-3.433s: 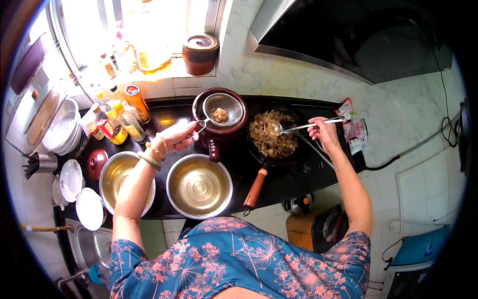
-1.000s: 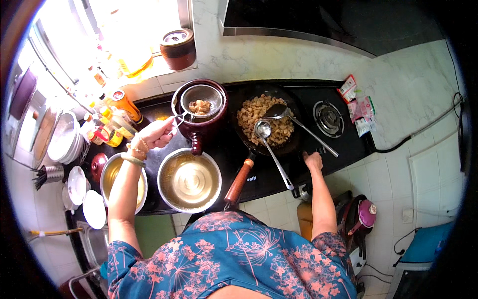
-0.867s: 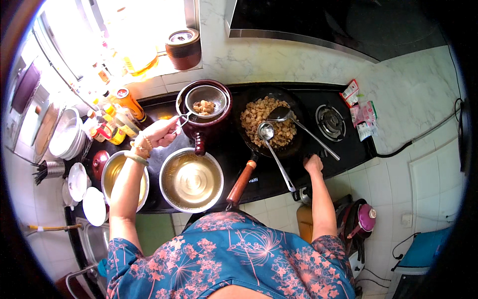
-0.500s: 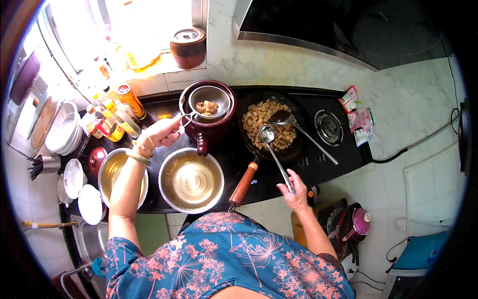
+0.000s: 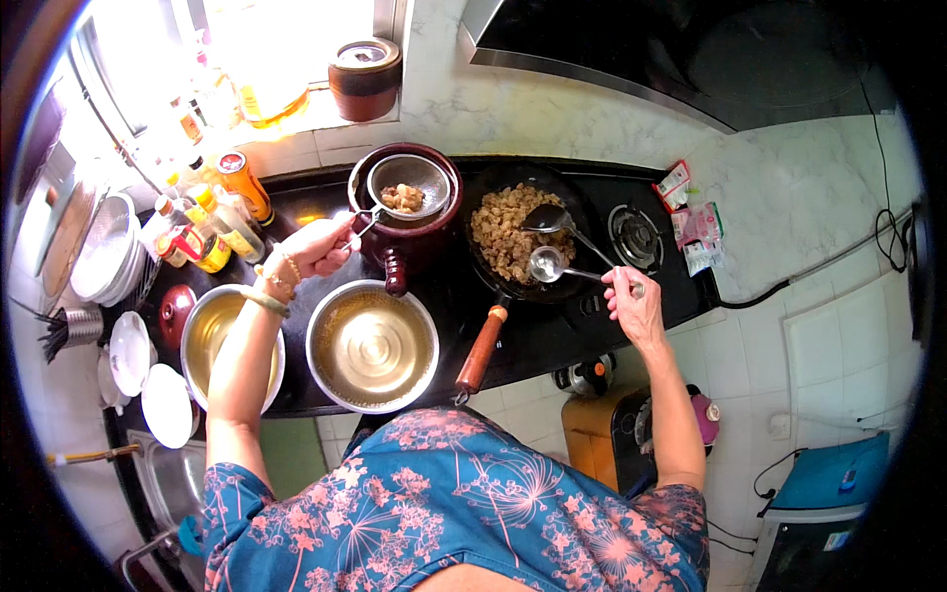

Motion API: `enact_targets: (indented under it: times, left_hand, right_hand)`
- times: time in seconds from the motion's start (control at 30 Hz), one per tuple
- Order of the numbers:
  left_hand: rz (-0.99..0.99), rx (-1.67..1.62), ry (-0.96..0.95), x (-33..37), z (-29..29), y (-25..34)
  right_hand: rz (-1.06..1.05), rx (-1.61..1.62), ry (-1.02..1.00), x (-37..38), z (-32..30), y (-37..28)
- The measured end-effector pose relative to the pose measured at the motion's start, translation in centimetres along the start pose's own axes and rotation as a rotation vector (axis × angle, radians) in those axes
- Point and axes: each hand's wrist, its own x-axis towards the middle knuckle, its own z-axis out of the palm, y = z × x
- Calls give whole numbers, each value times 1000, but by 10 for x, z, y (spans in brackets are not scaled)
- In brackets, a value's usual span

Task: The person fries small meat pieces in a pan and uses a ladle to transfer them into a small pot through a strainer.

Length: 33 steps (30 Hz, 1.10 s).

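The black worktop [image 5: 528, 347] is running the width of the kitchen, and the dark wok [image 5: 582, 202] is sitting on it, its wooden handle [image 5: 483, 350] pointing at the person's front; a bump from the body could swing the whole pan. Just left of it, the dark red pot [image 5: 414, 261] is standing with its mouth uncovered by any lid. Two steel basins are waiting nearer the person: one [image 5: 426, 340] in front of the pot, the other [image 5: 190, 345] partly behind the left forearm.

Over the pot's mouth the left hand [image 5: 314, 249] is gripping a wire strainer [image 5: 430, 178] by its handle; I can't tell whether the rim is bearing any weight. If that wrist were tipping, the few brown chunks [image 5: 401, 198] inside could slide out. The right hand [image 5: 636, 304] is closing around a ladle [image 5: 546, 264], its bowl above the wok's browned pieces [image 5: 505, 232]. A turner [image 5: 546, 219] is lying there too, its handle running right up to those fingers, so lifting the ladle could snag it and scatter food.
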Motion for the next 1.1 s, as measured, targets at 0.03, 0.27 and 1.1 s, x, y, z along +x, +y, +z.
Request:
enact_targets:
  times: [0.03,0.27,1.1]
  left_hand:
    - [5,10,-12,0,0,0]
    - [20,25,-22,1,0,-1]
    - [18,16,-21,0,-1,-1]
  right_hand:
    - [-69,-169,-22,-1,-3,-6]
    - [-606,-621,-2,-2,28,16]
    - [111,441,46,42,-19,1]
